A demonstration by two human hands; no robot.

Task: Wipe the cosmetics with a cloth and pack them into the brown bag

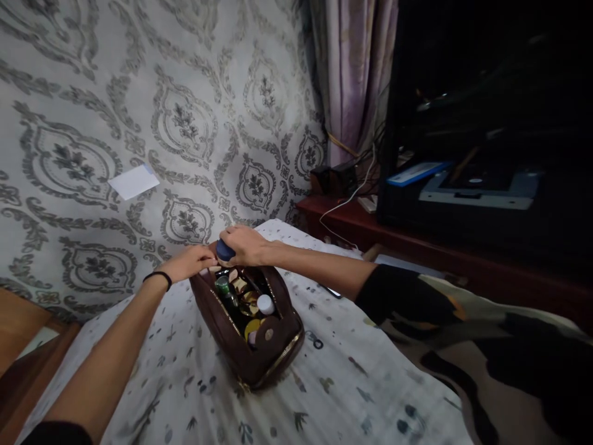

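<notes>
A dark brown zippered bag (217,315) lies unzipped on the patterned white sheet. Inside it are a green-capped bottle (223,286), a white round cap (265,304), a yellow round item (252,328) and several gold-coloured pieces. My left hand (188,262), a black band on its wrist, grips the bag's far left rim with bent fingers. Over the far end of the opening, my right hand (248,244) is closed around a dark blue round container (225,250). Its fingertips are partly hidden, and what the container holds cannot be seen.
The bag rests on a bed-like surface with a printed sheet (324,377) against a wallpapered wall. A dark red cabinet (343,213) with a black screen (486,111) stands at right. A white cable (345,201) trails down from it; part of a phone-like object (332,292) shows under my right forearm.
</notes>
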